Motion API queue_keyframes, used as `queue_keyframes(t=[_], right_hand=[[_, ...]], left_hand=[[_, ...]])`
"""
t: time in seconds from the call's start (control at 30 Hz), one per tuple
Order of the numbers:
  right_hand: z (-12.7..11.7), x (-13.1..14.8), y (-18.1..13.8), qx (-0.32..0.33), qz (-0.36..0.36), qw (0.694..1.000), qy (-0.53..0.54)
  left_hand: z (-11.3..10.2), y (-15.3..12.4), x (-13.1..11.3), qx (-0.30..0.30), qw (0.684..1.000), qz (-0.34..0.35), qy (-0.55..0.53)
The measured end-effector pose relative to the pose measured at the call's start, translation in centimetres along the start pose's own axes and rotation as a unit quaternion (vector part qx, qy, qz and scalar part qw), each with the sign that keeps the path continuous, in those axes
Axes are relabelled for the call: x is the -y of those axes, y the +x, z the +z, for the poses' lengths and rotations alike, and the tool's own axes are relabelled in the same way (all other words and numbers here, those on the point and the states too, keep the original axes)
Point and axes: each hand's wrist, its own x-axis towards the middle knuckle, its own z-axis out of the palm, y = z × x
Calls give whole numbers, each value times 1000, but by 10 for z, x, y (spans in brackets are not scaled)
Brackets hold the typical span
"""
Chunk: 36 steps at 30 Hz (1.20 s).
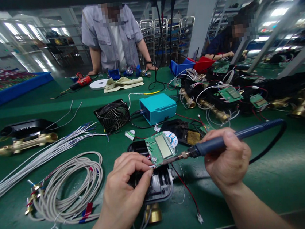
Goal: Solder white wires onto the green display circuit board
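Note:
My right hand point(227, 157) is wrapped around the handle of a soldering iron point(213, 145), which points left. Its tip meets the lower edge of a green circuit board point(152, 148) with a grey LCD screen. At that board's lower left corner, my left hand point(129, 179) pinches thin wires point(152, 166) between thumb and index finger. Beneath the board lies an open meter housing point(160, 187) with a brass pipe fitting point(153, 213) below it. A red-and-black lead with a white connector point(200, 218) hangs out to the right. The fingertips partly hide the wire ends.
Left are a coiled grey cable point(70, 193), a bundle of white wires point(49, 150) and a brass pipe body point(27, 143). Behind stand a black fan point(112, 116) and a teal box point(158, 108). Meter assemblies point(230, 94) crowd the right. One person point(113, 41) stands opposite.

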Motion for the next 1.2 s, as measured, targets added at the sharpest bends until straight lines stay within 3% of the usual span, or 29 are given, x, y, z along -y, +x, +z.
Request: queue_keyframes(t=[0.17,0.27,0.4,0.47,0.6,0.73,0.87,1.03,1.13,1.2], right_hand=[[0,2,2,-33,1,999,16],[-1,-1,2,-10,1,999,44],[-3,-9,-2,149,-15,986,67],[-4,-13,-6,219,-32,975,23],[-3,-21,-14,300,-72,943,-124],[2,-24,-19,366,-99,906,-190],[2,-27,-22,351,-135,901,-217],[-7,-63,-16,327,-142,915,-191],[-9,-77,-14,314,-138,921,-187],[-10,-73,-16,292,-139,923,-207]], left_hand=[[0,0,0,3,1000,-5,-3],[1,1,0,6,1000,-3,-3],[2,1,-1,-5,1000,1,-6],[2,1,-1,-8,1000,1,-9],[2,2,0,-5,1000,5,-17],[2,4,-1,-18,1000,-5,-21],[7,1,-5,-42,998,-18,-53],[10,4,-3,-96,992,28,-76],[-17,12,9,-97,995,19,18],[-52,21,32,-91,977,-67,184]])
